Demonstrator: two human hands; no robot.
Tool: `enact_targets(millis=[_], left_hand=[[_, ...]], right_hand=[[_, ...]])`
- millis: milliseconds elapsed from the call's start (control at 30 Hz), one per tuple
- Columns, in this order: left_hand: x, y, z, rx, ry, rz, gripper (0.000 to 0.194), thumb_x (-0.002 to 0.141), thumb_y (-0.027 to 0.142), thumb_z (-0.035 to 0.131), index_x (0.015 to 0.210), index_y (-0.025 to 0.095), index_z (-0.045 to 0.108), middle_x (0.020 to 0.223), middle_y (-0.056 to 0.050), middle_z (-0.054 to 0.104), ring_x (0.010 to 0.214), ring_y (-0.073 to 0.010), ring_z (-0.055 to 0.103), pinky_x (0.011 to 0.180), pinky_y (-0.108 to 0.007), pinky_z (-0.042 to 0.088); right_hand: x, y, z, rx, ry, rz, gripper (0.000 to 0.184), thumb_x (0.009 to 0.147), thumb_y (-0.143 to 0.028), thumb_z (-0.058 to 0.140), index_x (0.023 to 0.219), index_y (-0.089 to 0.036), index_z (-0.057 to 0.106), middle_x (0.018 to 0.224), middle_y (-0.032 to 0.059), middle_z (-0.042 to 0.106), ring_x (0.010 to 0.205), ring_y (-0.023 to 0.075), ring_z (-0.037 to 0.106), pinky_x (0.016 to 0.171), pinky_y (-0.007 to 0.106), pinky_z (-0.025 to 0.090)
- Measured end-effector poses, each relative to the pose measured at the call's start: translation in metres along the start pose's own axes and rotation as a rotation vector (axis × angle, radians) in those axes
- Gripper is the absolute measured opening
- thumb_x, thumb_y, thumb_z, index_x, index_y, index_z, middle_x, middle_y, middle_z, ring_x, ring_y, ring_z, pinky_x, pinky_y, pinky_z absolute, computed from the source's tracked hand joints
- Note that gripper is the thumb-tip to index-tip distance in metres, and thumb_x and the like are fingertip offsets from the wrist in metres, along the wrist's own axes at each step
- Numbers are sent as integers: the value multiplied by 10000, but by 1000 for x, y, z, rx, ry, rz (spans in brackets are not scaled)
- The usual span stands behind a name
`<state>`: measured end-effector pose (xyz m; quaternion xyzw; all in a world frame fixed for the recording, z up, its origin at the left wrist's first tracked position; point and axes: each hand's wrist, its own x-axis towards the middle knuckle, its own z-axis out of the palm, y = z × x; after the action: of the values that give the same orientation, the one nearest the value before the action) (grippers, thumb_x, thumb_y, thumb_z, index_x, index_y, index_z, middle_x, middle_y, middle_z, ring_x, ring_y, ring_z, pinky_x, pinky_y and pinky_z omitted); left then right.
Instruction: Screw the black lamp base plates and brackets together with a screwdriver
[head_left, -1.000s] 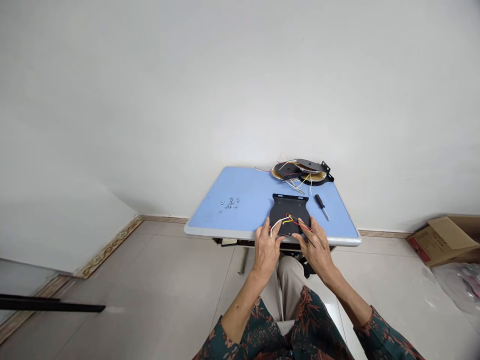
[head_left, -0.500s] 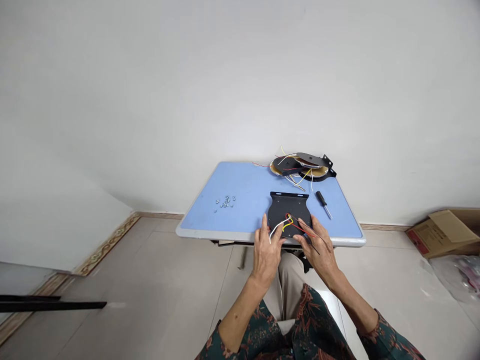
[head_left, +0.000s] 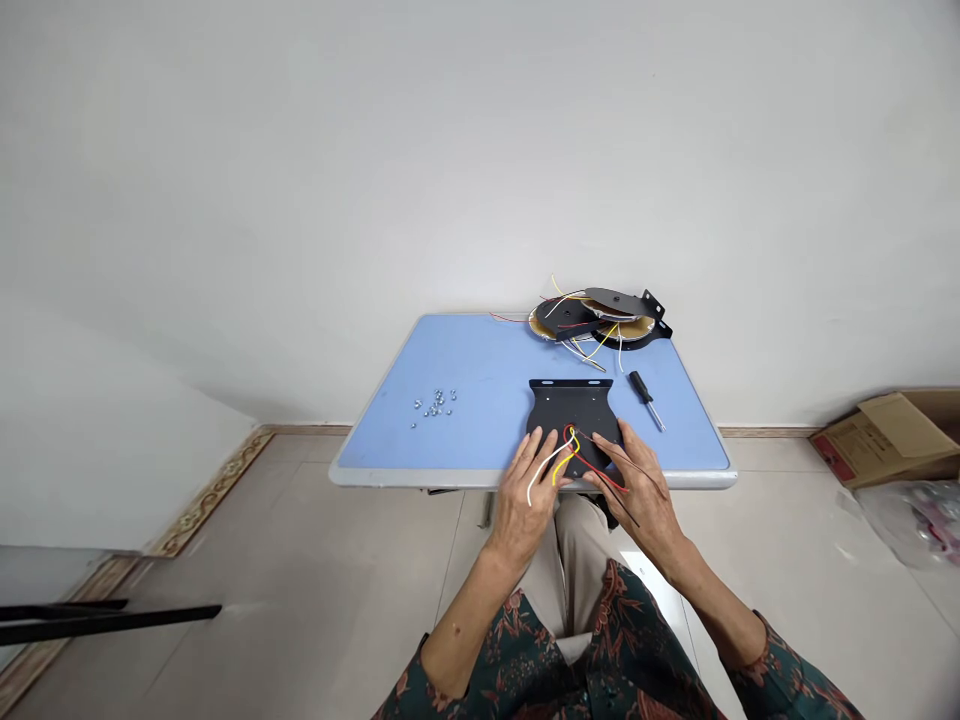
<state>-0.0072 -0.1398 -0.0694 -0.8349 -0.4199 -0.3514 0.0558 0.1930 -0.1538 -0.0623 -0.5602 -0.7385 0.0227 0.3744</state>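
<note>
A black metal plate (head_left: 572,404) with a bent, slotted flange lies at the table's front edge. From its central hole come a white wire (head_left: 539,472), a yellow wire (head_left: 563,461), a red wire (head_left: 602,474) and a dark wire. My left hand (head_left: 520,503) holds the plate's left front side, its fingers on the top face beside the white and yellow wires. At the right front side, my right hand (head_left: 643,492) grips the plate between thumb and fingers, the red and dark wires running across it. The plate's underside is hidden.
Several small silvery screws (head_left: 436,403) are scattered on the left of the blue table (head_left: 480,350). A screwdriver (head_left: 646,400) lies right of the plate. Stacked black round assemblies (head_left: 616,303) with loose wires stand at the back right. A cardboard box (head_left: 889,438) is on the floor.
My left fingers have moved further onto the plate's top and lie closer together. The plate stays at the front edge, held by both hands. The view has shifted slightly.
</note>
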Motion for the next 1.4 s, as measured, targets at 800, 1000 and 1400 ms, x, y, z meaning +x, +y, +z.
enact_targets(millis=[800, 1000, 1400], left_hand=[[-3, -1, 4, 22, 73, 21, 498, 991, 152, 538, 1478, 232, 477, 1471, -106, 565, 1482, -283, 372, 1164, -540, 455], [-4, -1, 5, 20, 70, 20, 514, 983, 143, 550, 1483, 237, 475, 1476, -103, 561, 1484, -286, 369, 1170, -535, 450], [-2, 1, 6, 89, 143, 68, 464, 973, 111, 557, 1433, 157, 527, 1433, -137, 595, 1484, -299, 363, 1138, -511, 492]], right_hand=[[-4, -3, 6, 54, 27, 26, 474, 959, -404, 609, 1415, -276, 581, 1522, 123, 506, 1444, 305, 434, 1127, 543, 461], [-4, -2, 5, 49, 28, 23, 457, 964, -414, 597, 1395, -259, 600, 1556, 135, 461, 1422, 313, 460, 1118, 538, 467], [-3, -4, 3, 45, 32, 13, 455, 968, -424, 595, 1372, -214, 616, 1534, 181, 478, 1420, 312, 466, 1101, 543, 480]])
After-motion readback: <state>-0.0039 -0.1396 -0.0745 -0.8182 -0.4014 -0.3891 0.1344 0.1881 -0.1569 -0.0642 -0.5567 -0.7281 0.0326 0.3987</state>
